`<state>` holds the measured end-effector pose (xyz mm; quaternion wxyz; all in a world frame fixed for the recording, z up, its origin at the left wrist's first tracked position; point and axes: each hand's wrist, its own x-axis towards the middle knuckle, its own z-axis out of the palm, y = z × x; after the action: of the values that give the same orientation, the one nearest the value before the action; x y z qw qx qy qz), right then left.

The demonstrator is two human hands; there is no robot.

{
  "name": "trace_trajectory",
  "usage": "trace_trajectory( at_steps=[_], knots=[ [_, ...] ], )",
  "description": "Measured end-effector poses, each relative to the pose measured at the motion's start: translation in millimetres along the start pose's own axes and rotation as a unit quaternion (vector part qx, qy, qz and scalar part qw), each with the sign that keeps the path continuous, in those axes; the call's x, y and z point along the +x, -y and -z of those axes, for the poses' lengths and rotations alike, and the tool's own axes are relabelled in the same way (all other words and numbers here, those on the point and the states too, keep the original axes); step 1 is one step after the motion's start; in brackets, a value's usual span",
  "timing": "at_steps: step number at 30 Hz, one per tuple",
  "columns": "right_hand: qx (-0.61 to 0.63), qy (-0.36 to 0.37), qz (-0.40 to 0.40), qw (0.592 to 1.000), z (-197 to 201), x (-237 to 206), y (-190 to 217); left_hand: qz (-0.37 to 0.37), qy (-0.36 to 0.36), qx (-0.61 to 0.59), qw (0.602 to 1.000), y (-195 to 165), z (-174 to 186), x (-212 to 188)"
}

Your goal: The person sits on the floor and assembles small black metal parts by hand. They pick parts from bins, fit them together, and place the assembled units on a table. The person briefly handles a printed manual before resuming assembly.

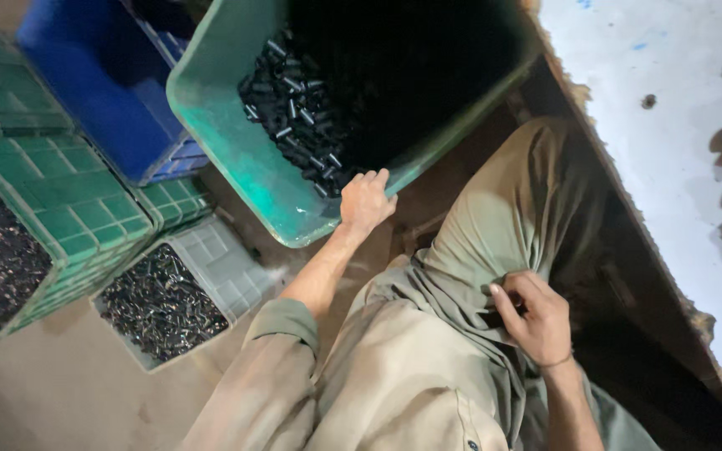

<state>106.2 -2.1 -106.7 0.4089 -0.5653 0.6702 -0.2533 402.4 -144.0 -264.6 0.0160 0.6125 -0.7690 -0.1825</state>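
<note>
Head view, looking down past the person's own lap. Their left hand (365,200) is closed over the near rim of a large green plastic tub (211,108), fingers curled inside the edge and thumb outside, gripping it. The tub stands tilted, its open mouth turned toward the person, and a heap of small dark metal cylinders (298,121) lies against its lower wall just above the hand; the deeper part of the tub is too dark to read. The right hand (536,317) rests on the lap, fingers bent and pinching a fold of the loose khaki cloth garment (428,351) that covers the legs.

A dull brown, dusty floor (60,392) shows at lower left. On it, left of the tub, sit a blue plastic crate (102,83), a green ribbed plastic crate (68,209) filled with small dark metal parts, and a grey plastic crate (219,267) holding more of the same parts, the grey one just beside the green one. Along the right side runs a whitish painted worktop (670,125) with a chipped, ragged edge; a few dark cylinders lie on it at the far right. Beneath that edge the space is in deep shadow.
</note>
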Motion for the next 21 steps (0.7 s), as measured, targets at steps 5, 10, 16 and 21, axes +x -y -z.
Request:
trace_trajectory(
  at_steps=[5,10,16,21],
  knots=[
    [0.083,-0.067,-0.002,0.994,31,-34,11,0.005,-0.002,0.010,1.000,-8,-7,-6],
    [0.079,-0.126,0.045,0.988,82,-62,46,-0.008,-0.016,0.013,1.000,-26,6,-8],
    [0.059,-0.157,0.297,0.940,175,-120,79,0.051,0.197,0.085,0.975,-102,83,12],
    [-0.024,-0.146,0.442,0.885,220,-172,92,-0.179,-0.083,-0.160,0.967,-239,143,-2]
  ],
)
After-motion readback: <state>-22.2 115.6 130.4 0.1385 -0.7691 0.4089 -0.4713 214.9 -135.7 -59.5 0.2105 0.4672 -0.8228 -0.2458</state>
